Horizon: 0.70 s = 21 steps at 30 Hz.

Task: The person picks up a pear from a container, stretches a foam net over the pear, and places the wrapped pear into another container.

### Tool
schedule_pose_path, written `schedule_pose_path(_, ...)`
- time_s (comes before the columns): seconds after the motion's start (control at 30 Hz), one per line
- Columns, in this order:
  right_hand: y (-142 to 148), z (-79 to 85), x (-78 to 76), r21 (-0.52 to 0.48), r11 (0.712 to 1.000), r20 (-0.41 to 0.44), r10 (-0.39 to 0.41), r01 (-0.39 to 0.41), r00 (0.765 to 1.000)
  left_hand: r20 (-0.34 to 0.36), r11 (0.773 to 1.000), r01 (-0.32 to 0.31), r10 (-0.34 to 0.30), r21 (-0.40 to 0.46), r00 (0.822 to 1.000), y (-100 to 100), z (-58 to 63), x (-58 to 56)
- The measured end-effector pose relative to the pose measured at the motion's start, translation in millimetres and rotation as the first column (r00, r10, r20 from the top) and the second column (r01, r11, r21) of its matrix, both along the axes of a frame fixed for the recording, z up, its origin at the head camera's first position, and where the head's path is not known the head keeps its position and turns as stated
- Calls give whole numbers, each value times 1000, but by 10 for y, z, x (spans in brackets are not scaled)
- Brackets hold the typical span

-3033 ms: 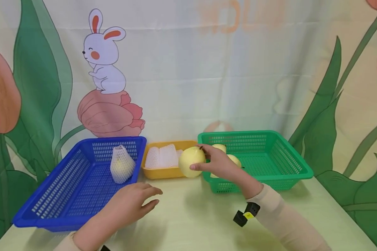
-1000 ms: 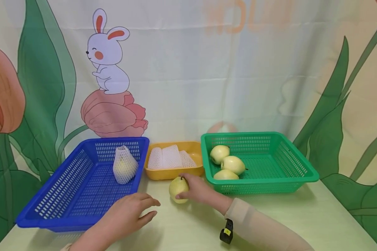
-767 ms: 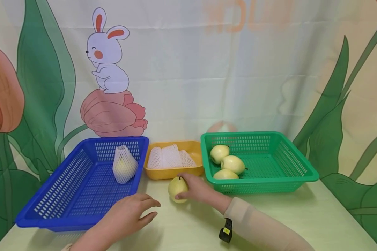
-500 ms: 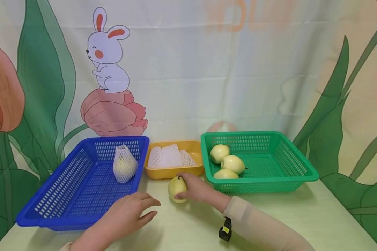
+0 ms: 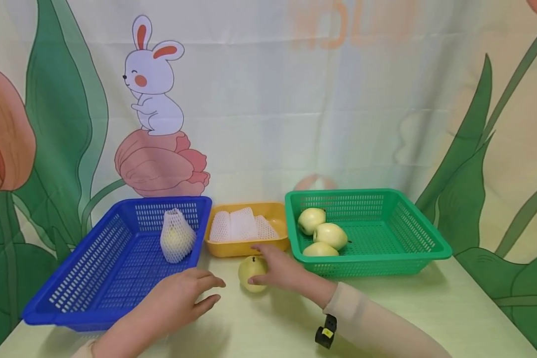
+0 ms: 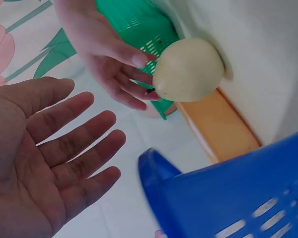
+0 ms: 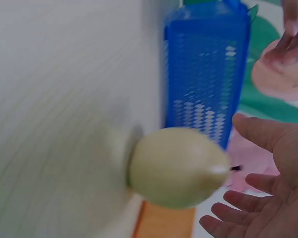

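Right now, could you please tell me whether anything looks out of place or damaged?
Nothing looks spilled or damaged. One pear stands upright on the table, outside the green basket, but with the right hand beside it that hardly seems odd.

The pear (image 5: 249,271) looks smooth, the blue basket (image 5: 130,263) glossy plastic, the netting (image 5: 243,223) matt foam, the backdrop (image 5: 259,99) creased cloth.

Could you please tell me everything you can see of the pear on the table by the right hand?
The pear is rounded and pale yellow-green, with smooth-looking, unwrapped skin. Its short dark stem points up as it stands on the table, just in front of the yellow tray. The right hand is open beside it, not gripping it; whether they touch is unclear.
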State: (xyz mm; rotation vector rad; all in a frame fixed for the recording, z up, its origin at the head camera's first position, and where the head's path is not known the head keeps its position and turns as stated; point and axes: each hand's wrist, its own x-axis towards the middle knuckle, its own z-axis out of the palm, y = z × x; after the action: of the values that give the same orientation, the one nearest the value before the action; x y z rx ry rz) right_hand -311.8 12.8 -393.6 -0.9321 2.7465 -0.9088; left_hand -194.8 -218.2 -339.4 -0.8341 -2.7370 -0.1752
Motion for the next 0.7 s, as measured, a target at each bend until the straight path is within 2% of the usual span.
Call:
schedule_pose_path(0.13, 89, 128, 166, -6, 999, -70, 40, -41, 997, 53, 999, -49, 49, -5, 997, 15, 146, -13)
schedule_pose_path(0.3, 220, 232, 399, 25, 994, -156, 107, -104, 982, 98, 996, -86, 85, 10, 992, 58, 403, -75)
schedule_pose_path(0.47, 327, 283, 605, 60, 990, -133, 133, -126, 982, 141, 996, -90, 86, 21, 986, 111, 622, -187)
schedule_pose_path(0.7, 477, 322, 828, 119, 977, -124, 191, -176, 974, 195, 997, -59, 47, 59, 980, 213, 770, -432)
